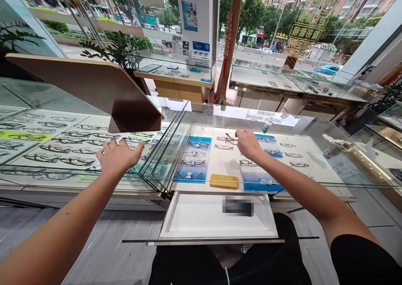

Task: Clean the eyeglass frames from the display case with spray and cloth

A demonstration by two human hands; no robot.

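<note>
Over the left glass display case, my left hand has its fingers spread and holds nothing. Rows of eyeglasses lie under that glass. My right hand is above the right glass case, its fingers closed on a pair of dark-framed glasses, whose arm sticks out to the left of the fingertips. Around it are more glasses, some on blue cards. Nearer to me in the case lies a yellow case.
A pulled-out white drawer with a pixelated dark object is in front of my lap. A brown board-like object stands on the left case. A small bottle stands beyond my right hand. Glass edges run between the cases.
</note>
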